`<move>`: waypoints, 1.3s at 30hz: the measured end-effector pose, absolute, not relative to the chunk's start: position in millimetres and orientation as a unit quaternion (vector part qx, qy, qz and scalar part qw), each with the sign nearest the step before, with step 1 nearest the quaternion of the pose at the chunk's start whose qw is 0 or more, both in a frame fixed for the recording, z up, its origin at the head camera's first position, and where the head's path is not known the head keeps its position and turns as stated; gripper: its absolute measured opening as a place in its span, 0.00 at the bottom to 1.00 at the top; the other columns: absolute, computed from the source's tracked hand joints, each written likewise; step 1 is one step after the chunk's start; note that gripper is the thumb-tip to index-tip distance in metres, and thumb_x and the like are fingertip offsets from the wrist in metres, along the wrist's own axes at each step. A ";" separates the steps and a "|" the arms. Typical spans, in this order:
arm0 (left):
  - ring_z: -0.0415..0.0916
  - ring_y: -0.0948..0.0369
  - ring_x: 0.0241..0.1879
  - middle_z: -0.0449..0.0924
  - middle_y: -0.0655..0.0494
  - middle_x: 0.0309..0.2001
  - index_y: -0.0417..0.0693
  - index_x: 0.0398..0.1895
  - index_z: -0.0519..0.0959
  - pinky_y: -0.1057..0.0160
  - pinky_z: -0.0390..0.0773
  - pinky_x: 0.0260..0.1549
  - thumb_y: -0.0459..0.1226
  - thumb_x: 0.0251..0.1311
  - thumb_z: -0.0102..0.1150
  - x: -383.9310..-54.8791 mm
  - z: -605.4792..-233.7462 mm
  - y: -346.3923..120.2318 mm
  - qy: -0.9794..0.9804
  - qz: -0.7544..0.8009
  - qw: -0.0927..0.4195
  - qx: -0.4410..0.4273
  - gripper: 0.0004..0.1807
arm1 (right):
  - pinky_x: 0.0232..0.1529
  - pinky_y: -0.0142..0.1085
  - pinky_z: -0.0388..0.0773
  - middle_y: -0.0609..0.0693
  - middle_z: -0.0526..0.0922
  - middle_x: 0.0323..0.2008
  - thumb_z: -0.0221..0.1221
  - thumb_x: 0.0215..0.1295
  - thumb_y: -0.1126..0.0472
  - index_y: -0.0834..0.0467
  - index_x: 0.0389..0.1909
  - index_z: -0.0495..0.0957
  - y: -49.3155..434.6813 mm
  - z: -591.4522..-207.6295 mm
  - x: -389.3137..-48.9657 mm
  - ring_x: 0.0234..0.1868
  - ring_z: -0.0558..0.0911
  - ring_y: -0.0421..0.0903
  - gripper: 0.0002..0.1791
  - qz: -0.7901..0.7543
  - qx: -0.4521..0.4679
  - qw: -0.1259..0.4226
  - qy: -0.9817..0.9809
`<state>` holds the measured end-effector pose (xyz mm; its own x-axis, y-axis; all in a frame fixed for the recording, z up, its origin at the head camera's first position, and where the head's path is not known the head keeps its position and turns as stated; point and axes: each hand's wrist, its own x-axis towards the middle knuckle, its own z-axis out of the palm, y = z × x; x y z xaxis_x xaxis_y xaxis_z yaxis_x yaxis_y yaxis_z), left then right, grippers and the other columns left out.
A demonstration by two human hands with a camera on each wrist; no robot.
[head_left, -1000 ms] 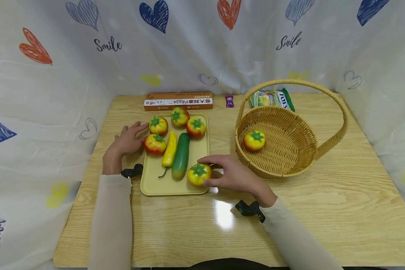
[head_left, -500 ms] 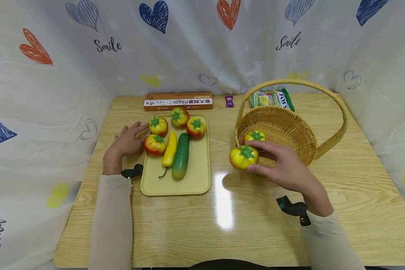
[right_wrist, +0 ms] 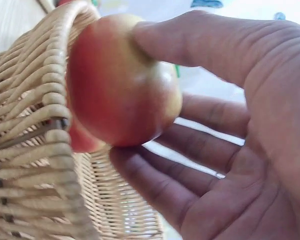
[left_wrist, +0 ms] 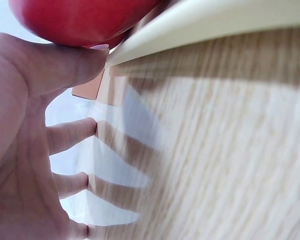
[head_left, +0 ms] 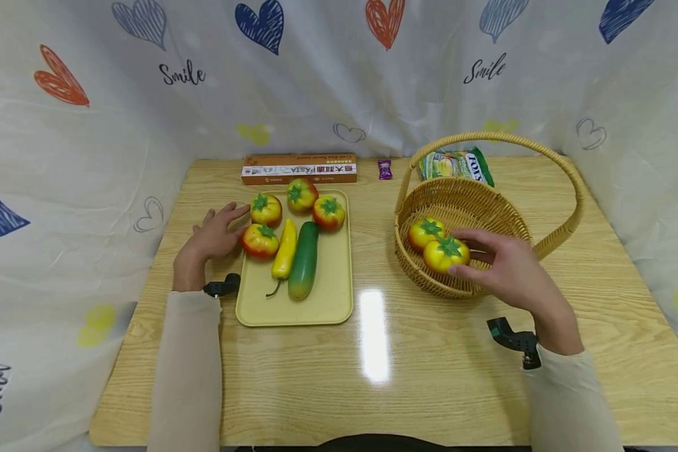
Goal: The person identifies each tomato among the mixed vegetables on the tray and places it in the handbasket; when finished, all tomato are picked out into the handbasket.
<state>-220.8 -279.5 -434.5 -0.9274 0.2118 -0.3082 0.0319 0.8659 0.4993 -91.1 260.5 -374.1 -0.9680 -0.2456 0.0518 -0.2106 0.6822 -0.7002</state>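
Observation:
My right hand (head_left: pixel 505 267) grips a yellow-red tomato (head_left: pixel 446 254) between thumb and fingers, over the front left part of the wicker basket (head_left: pixel 522 238). Another tomato (head_left: pixel 424 232) lies in the basket, right beside the held one. In the right wrist view the held tomato (right_wrist: pixel 122 82) is at the basket rim (right_wrist: pixel 60 100). My left hand (head_left: pixel 217 232) rests on the table at the left edge of the yellow tray (head_left: pixel 328 307), fingers spread. Its thumb is against a red tomato (left_wrist: pixel 80 17). On the tray are several tomatoes (head_left: pixel 329 213), a yellow pepper (head_left: pixel 285 251) and a green cucumber (head_left: pixel 303 263).
Behind the tray lies a pasta box (head_left: pixel 299 169), with a small purple wrapped sweet (head_left: pixel 385 169) to its right. A green snack bag (head_left: pixel 454 166) sits behind the basket, whose tall handle (head_left: pixel 573 207) arches over it. Printed cloth (head_left: pixel 316 81) hangs behind.
My right hand has lifted the tomato from the tray's front right corner and carried it right, into the basket's opening. The left hand has stayed in place.

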 end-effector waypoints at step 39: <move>0.25 0.29 0.76 0.39 0.43 0.82 0.61 0.81 0.53 0.17 0.27 0.60 0.52 0.76 0.45 -221.7 -434.6 -279.2 0.952 0.240 0.174 0.069 0.33 | 0.61 0.39 0.78 0.42 0.82 0.61 0.73 0.58 0.49 0.38 0.64 0.77 198.0 -372.8 -121.1 0.60 0.82 0.44 0.31 -0.436 -0.203 -0.038 0.876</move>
<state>-221.7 -279.2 -434.6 -0.9299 0.2156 -0.2980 0.0484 0.8749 0.4819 -121.1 198.0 -372.8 -0.9151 -0.3217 0.2431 -0.3880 0.5385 -0.7480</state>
